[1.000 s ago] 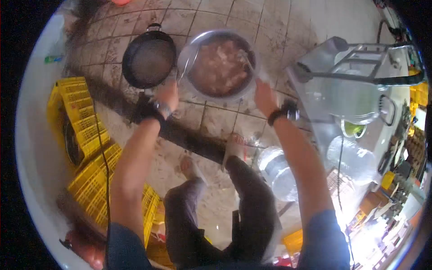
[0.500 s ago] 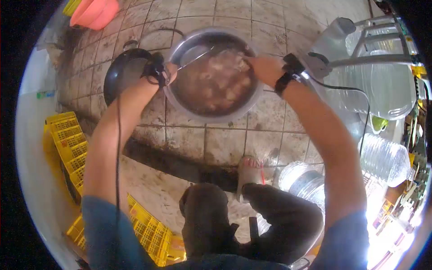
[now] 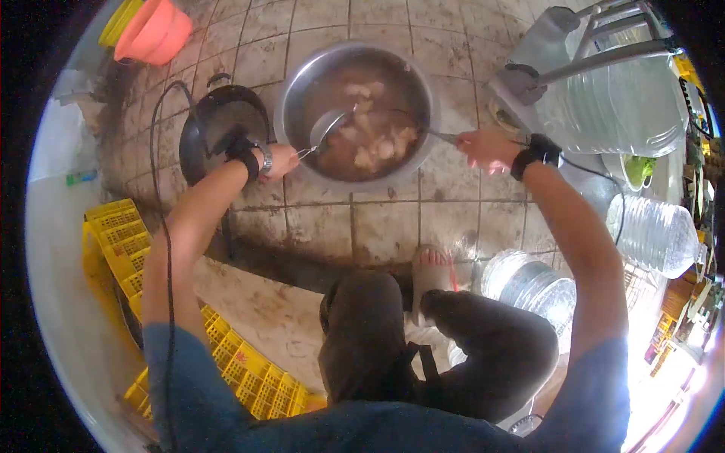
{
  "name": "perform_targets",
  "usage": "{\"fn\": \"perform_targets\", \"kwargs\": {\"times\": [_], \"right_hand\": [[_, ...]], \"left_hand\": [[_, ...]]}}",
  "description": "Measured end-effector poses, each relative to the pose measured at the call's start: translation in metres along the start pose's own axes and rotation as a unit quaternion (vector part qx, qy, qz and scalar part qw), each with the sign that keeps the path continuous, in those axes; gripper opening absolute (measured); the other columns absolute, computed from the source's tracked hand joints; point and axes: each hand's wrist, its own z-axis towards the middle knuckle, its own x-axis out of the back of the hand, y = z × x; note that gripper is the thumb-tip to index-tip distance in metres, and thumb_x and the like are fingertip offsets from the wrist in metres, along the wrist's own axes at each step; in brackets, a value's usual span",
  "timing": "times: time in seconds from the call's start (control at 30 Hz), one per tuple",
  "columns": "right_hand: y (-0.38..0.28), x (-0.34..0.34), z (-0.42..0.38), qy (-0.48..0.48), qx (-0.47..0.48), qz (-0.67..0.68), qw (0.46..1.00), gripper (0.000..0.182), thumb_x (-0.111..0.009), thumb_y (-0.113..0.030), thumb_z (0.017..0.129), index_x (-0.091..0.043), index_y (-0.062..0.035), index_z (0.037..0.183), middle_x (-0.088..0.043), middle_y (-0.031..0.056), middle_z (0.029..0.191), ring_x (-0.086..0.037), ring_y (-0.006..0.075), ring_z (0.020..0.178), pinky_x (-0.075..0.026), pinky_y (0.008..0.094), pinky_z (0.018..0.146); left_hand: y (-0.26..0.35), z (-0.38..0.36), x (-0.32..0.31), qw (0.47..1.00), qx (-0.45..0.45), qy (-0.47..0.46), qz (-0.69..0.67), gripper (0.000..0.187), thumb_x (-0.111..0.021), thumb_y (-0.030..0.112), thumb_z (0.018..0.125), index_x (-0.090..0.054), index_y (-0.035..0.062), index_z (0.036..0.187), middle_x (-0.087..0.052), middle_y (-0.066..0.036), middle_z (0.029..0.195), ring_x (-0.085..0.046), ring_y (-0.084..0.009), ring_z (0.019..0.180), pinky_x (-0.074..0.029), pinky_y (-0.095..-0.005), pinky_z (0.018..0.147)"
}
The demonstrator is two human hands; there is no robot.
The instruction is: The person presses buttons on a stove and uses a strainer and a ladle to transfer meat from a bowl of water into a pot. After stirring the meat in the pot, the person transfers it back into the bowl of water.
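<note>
A wide metal basin (image 3: 282,113) on the tiled floor holds cloudy brownish liquid with several pale chunks of what looks like meat (image 3: 381,147). My left hand (image 3: 279,161), left of the basin, is closed around the thin wire handle of a skimmer (image 3: 326,128). Its round head dips into the liquid beside the chunks. To the right of the rim, my right hand (image 3: 487,149) grips a metal utensil by its handle (image 3: 444,137). That handle crosses the rim, and the utensil's far end is hard to make out in the liquid.
A black wok (image 3: 198,143) stands left of the basin. Pink and yellow buckets (image 3: 155,34) are at the upper left, yellow crates (image 3: 260,377) at lower left. Clear plastic bottles (image 3: 529,287) and a metal-framed stool (image 3: 604,64) are on the right. A cable hangs along my left arm.
My right hand has drawn back from the basin's right side to outside the rim, with a utensil handle now showing. My left hand is lower, and the skimmer head shows clearly in the liquid.
</note>
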Motion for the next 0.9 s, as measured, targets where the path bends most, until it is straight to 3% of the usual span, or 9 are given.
{"fn": "perform_targets", "kwargs": {"times": [0.13,0.2,0.33,0.4,0.57,0.67,0.7,0.8,0.9], "right_hand": [[-0.008,-0.055,-0.009,-0.007,0.038,0.105,0.994,0.031,-0.04,-0.026,0.1,-0.046,-0.0089,0.126,-0.056,0.0075,0.072,-0.046,0.0144,0.041,-0.038,0.03,0.033],[-0.023,-0.073,-0.022,-0.035,-0.009,0.227,0.973,0.02,-0.041,-0.025,0.1,-0.048,-0.0092,0.11,-0.052,0.0061,0.07,-0.046,0.0138,0.042,-0.036,0.029,0.033],[-0.05,-0.111,-0.024,-0.055,-0.035,0.37,0.927,0.011,-0.039,-0.022,0.098,-0.043,-0.0123,0.094,-0.046,0.0048,0.07,-0.041,0.0122,0.04,-0.033,0.0272,0.034],[-0.055,-0.13,-0.013,-0.056,-0.047,0.533,0.843,0.01,-0.04,-0.021,0.098,-0.043,-0.0119,0.097,-0.046,0.0055,0.07,-0.041,0.0136,0.04,-0.034,0.0285,0.034],[-0.086,-0.156,-0.012,-0.036,0.006,0.543,0.839,0.012,-0.044,-0.023,0.098,-0.045,-0.0114,0.101,-0.045,0.0058,0.067,-0.048,0.0173,0.046,-0.036,0.0301,0.036],[-0.114,-0.167,-0.007,0.085,0.032,0.493,0.866,0.018,-0.045,-0.024,0.096,-0.047,-0.0059,0.097,-0.051,0.0072,0.066,-0.049,0.0172,0.044,-0.036,0.0315,0.036],[-0.117,-0.171,0.001,0.121,0.044,0.306,0.943,0.018,-0.05,-0.02,0.093,-0.046,-0.0046,0.102,-0.056,0.0125,0.069,-0.051,0.0208,0.046,-0.039,0.0356,0.04],[-0.117,-0.197,0.01,0.197,0.11,0.213,0.951,0.036,-0.054,-0.012,0.086,-0.043,0.0008,0.119,-0.064,0.0238,0.076,-0.058,0.032,0.055,-0.043,0.05,0.051],[-0.122,-0.21,-0.004,0.222,0.093,0.168,0.956,0.045,-0.051,-0.009,0.087,-0.041,0.0006,0.129,-0.062,0.0243,0.071,-0.062,0.0395,0.065,-0.043,0.055,0.058]], "left_hand": [[-0.001,0.001,-0.03,0.992,0.022,0.011,-0.127,0.024,-0.047,0.028,0.097,-0.053,0.0059,0.091,-0.054,-0.005,0.056,-0.055,-0.0174,0.04,-0.045,-0.0351,0.036],[-0.003,0.008,-0.046,0.973,-0.048,-0.039,-0.223,0.025,-0.046,0.028,0.098,-0.052,0.0051,0.089,-0.054,-0.005,0.057,-0.053,-0.0168,0.038,-0.044,-0.0344,0.036],[0.031,-0.002,-0.067,0.95,-0.024,0.036,-0.31,0.024,-0.041,0.024,0.097,-0.051,0.0065,0.084,-0.051,-0.004,0.054,-0.054,-0.019,0.041,-0.046,-0.0336,0.037],[0.036,0.005,-0.07,0.949,-0.038,0.01,-0.312,0.027,-0.043,0.027,0.099,-0.05,0.0045,0.088,-0.046,-0.001,0.053,-0.048,-0.0133,0.038,-0.038,-0.0308,0.033],[0.067,0.023,-0.089,0.877,-0.042,0.014,-0.478,0.029,-0.043,0.03,0.099,-0.048,0.0071,0.082,-0.042,0.001,0.052,-0.041,-0.0108,0.039,-0.033,-0.029,0.034],[0.078,0.035,-0.096,0.881,-0.056,0.034,-0.468,0.028,-0.043,0.029,0.1,-0.048,0.0087,0.082,-0.042,0.002,0.054,-0.042,-0.0103,0.041,-0.032,-0.0277,0.035],[0.083,0.036,-0.099,0.844,-0.077,0.024,-0.531,0.029,-0.042,0.03,0.101,-0.048,0.009,0.082,-0.042,0.002,0.055,-0.042,-0.0105,0.041,-0.032,-0.0278,0.035],[0.079,0.056,-0.115,0.776,-0.126,0.009,-0.617,0.029,-0.043,0.03,0.102,-0.049,0.0094,0.082,-0.041,0.003,0.055,-0.041,-0.0108,0.042,-0.032,-0.0288,0.037],[0.076,0.063,-0.122,0.687,-0.075,0.008,-0.722,0.026,-0.048,0.028,0.101,-0.051,0.009,0.084,-0.048,0.001,0.057,-0.044,-0.0124,0.043,-0.035,-0.0294,0.038]]}}
